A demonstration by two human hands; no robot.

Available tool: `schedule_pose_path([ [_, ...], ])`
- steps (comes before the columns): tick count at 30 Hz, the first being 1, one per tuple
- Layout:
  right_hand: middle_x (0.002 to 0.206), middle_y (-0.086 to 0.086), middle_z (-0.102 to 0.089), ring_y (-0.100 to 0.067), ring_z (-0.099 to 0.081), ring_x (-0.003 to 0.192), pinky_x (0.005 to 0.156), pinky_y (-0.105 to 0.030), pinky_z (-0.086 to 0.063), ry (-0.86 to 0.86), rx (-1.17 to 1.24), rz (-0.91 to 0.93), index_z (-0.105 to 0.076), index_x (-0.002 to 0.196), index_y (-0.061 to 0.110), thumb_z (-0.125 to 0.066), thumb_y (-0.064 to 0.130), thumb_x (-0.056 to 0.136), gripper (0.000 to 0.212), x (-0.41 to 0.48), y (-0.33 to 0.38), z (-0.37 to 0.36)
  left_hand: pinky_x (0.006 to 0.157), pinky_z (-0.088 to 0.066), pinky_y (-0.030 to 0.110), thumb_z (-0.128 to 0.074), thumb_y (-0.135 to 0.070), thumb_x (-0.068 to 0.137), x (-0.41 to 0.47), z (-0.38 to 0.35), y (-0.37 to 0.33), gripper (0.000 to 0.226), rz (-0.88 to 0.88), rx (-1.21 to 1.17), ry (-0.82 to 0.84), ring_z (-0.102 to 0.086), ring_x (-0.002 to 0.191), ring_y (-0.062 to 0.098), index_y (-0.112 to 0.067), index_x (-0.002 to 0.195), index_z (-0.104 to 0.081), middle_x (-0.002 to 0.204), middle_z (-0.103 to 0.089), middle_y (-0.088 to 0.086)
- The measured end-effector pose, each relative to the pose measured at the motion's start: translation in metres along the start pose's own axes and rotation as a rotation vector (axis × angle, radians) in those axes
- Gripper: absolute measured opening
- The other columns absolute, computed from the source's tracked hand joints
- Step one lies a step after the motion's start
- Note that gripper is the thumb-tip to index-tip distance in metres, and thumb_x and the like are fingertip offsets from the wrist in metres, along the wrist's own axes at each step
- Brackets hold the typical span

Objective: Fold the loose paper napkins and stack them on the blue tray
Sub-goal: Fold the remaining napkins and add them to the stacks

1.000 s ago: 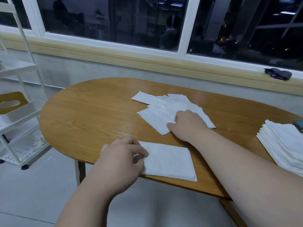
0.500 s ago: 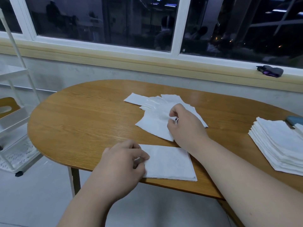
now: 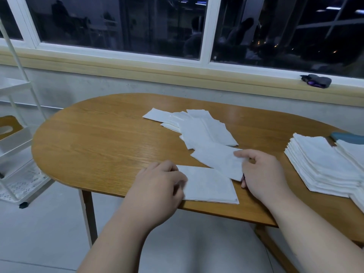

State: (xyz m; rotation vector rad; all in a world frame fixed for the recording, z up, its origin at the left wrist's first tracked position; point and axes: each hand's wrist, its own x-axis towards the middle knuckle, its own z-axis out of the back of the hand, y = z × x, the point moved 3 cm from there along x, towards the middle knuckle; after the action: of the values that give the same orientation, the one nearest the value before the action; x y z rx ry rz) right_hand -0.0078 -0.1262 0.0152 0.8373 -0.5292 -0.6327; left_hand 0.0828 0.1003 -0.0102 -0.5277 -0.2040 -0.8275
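The loose napkin (image 3: 216,160) is pinched by the right hand (image 3: 264,174), lying diagonally just beyond the folded napkin (image 3: 208,186), which is gripped by the left hand (image 3: 157,184).

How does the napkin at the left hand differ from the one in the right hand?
The near napkin lies square to the table edge; the angled napkin sits askew. The left hand holds the near napkin's left edge; the right hand pinches the angled napkin's right end. The angled napkin overlaps the near napkin's far right corner. Both are white.
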Motion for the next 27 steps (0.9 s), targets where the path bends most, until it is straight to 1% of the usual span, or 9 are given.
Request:
schedule_pose_path([
  [5, 0.079, 0.003, -0.067, -0.007, -0.061, 0.052, 0.045, -0.014, -0.038, -0.008, -0.022, 0.002, -0.070, 0.100, 0.029, -0.050, 0.011, 0.096, 0.027, 0.000, -0.006, -0.002, 0.079, -0.037, 0.032, -0.053, -0.032, 0.089, -0.001, -0.010, 0.001, 0.019, -0.013, 0.035, -0.047, -0.046, 0.094, 0.009, -0.039, 0.100, -0.066, 0.100, -0.052, -0.020],
  [8, 0.089, 0.003, -0.068, -0.015, -0.064, 0.074, 0.056, -0.021, -0.039, 0.010, -0.036, 0.019, -0.069, 0.100, 0.030, -0.048, 0.006, 0.092, 0.033, 0.000, -0.009, -0.003, 0.073, -0.030, 0.029, -0.047, -0.033, 0.088, -0.003, -0.011, 0.001, 0.021, -0.017, 0.079, -0.060, -0.044, 0.091, 0.009, -0.038, 0.100, -0.063, 0.101, -0.051, -0.020],
  [10, 0.090, 0.003, -0.067, -0.018, -0.063, 0.078, 0.056, -0.021, -0.038, 0.015, -0.025, 0.028, -0.069, 0.102, 0.030, -0.047, 0.002, 0.090, 0.038, 0.000, -0.009, -0.003, 0.073, -0.026, 0.029, -0.043, -0.033, 0.089, -0.003, -0.011, 0.001, 0.022, -0.029, 0.115, -0.043, -0.041, 0.092, 0.009, -0.037, 0.102, -0.061, 0.104, -0.050, -0.018],
  [13, 0.077, 0.003, -0.066, -0.016, -0.056, 0.059, 0.049, -0.021, -0.039, 0.023, 0.081, 0.039, -0.072, 0.102, 0.031, -0.048, -0.002, 0.089, 0.043, -0.003, -0.006, 0.001, 0.073, -0.030, 0.031, -0.037, -0.033, 0.090, -0.005, -0.010, -0.001, 0.025, -0.066, 0.161, -0.029, -0.041, 0.091, 0.012, -0.034, 0.104, -0.058, 0.105, -0.050, -0.014],
  [16, 0.058, -0.001, -0.062, -0.014, -0.050, 0.048, 0.048, -0.024, -0.042, 0.070, 0.320, 0.006, -0.076, 0.097, 0.027, -0.051, -0.006, 0.088, 0.043, -0.004, -0.003, 0.006, 0.074, -0.036, 0.033, -0.036, -0.032, 0.091, -0.006, -0.012, -0.002, 0.026, -0.091, 0.201, -0.023, -0.046, 0.093, 0.016, -0.031, 0.105, -0.058, 0.106, -0.051, -0.010],
  [20, 0.071, -0.019, -0.065, -0.029, -0.043, 0.054, 0.053, -0.035, -0.037, 0.245, 0.575, -0.022, -0.078, 0.094, 0.015, -0.056, -0.014, 0.085, 0.037, -0.005, -0.004, 0.001, 0.072, -0.036, 0.034, -0.038, -0.032, 0.093, -0.006, -0.009, -0.003, 0.018, -0.106, 0.205, -0.044, -0.046, 0.088, 0.018, -0.030, 0.095, -0.056, 0.098, -0.049, -0.010],
  [23, 0.069, -0.022, -0.062, -0.028, -0.040, 0.052, 0.052, -0.033, -0.032, 0.339, 0.571, -0.002, -0.079, 0.090, 0.013, -0.056, -0.015, 0.085, 0.037, -0.007, -0.008, -0.004, 0.070, -0.032, 0.033, -0.036, -0.035, 0.091, -0.006, -0.006, -0.005, 0.016, -0.075, 0.159, -0.037, -0.039, 0.084, 0.015, -0.034, 0.075, -0.037, 0.094, -0.043, -0.015],
  [25, 0.061, -0.016, -0.059, -0.025, -0.039, 0.048, 0.052, -0.033, -0.031, 0.368, 0.567, 0.019, -0.079, 0.088, 0.013, -0.056, -0.016, 0.085, 0.037, -0.007, -0.009, -0.004, 0.075, -0.035, 0.033, -0.031, -0.039, 0.089, -0.005, -0.005, -0.004, 0.021, -0.015, 0.121, -0.005, -0.039, 0.090, 0.011, -0.029, 0.074, -0.043, 0.103, -0.051, -0.018],
  [27, 0.055, -0.011, -0.056, -0.022, -0.038, 0.046, 0.051, -0.031, -0.031, 0.379, 0.554, 0.035, -0.079, 0.087, 0.013, -0.055, -0.017, 0.085, 0.038, -0.007, -0.010, -0.004, 0.077, -0.038, 0.032, -0.036, -0.037, 0.089, -0.006, -0.004, -0.003, 0.016, 0.039, 0.031, -0.012, -0.040, 0.088, 0.006, -0.033, 0.077, -0.046, 0.092, -0.051, -0.021],
])
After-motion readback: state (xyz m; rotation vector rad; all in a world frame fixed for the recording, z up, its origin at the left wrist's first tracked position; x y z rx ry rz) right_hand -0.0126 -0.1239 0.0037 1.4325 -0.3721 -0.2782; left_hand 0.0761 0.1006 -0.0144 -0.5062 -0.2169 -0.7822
